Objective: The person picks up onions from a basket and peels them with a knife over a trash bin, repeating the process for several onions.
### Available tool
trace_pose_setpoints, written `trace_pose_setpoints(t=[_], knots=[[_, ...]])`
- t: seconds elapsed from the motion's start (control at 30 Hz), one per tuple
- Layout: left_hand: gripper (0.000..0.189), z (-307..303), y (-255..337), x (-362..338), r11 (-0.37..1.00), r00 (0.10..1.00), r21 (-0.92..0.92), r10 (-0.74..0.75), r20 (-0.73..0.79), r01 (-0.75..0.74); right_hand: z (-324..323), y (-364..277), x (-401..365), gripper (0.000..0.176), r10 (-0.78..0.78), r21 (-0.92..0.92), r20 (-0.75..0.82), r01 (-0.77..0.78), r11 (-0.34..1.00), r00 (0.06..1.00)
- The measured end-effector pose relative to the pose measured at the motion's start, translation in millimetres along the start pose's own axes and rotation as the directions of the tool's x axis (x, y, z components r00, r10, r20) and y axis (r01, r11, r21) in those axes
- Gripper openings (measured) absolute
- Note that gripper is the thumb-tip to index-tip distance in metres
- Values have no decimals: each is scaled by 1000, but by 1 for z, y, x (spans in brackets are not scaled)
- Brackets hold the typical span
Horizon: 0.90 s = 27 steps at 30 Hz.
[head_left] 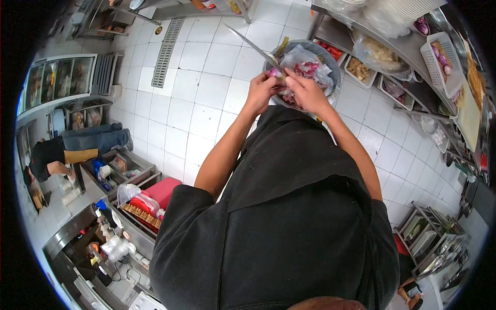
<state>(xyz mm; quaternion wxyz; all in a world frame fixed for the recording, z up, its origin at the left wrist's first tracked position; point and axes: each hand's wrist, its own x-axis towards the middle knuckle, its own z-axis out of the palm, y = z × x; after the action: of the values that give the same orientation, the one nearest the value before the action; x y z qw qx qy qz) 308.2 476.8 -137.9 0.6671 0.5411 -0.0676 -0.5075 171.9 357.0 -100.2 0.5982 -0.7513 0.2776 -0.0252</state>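
Over a round grey bin (336, 77) lined with plastic, my two hands are close together. My right hand (306, 92) is closed on a long knife (251, 44), whose blade points up and to the left. My left hand (264, 91) is closed around a small purple onion (274, 73), held against the knife near its handle end. The fingers partly cover the onion. Inside the bin lie a clear plastic bag (304, 56) and purple and reddish peelings (310, 67).
A steel counter at the right holds a white basket (435, 64) of onions and a cutting board (466, 116). Food trays (360, 72) sit below it. A floor drain (168, 52) lies left. Another person (49, 157) stands at a counter far left; part of another shows lower right.
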Motion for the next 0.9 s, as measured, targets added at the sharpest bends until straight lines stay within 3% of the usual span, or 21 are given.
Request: trace_pose_setpoints(t=[0.1,0.13,0.33,0.53,0.67,0.73,0.83,0.9], knots=[[38,-8,4,-4,1000,998,17,-4,55,3,-19,-10,2,57,225,195,215,-267,944,951],[39,-10,6,-4,1000,997,14,-2,75,1,-14,-8,2,52,186,274,149,-221,936,971],[47,-19,12,-9,998,982,-53,23,185,-13,-31,11,20,50,298,322,134,-326,889,945],[48,-20,10,-7,971,988,-234,89,127,-57,-32,31,37,55,307,321,100,-323,890,946],[47,-20,10,-3,981,988,-182,93,122,-69,-28,38,48,47,380,312,122,-399,862,917],[46,-20,8,-1,986,991,-140,101,84,-88,-24,41,50,50,383,306,120,-401,863,916],[44,-19,7,0,992,995,-72,100,12,-99,-19,37,46,62,265,243,18,-261,934,964],[44,-17,9,-2,994,995,-45,104,10,-103,-23,21,36,67,267,98,42,-269,958,963]])
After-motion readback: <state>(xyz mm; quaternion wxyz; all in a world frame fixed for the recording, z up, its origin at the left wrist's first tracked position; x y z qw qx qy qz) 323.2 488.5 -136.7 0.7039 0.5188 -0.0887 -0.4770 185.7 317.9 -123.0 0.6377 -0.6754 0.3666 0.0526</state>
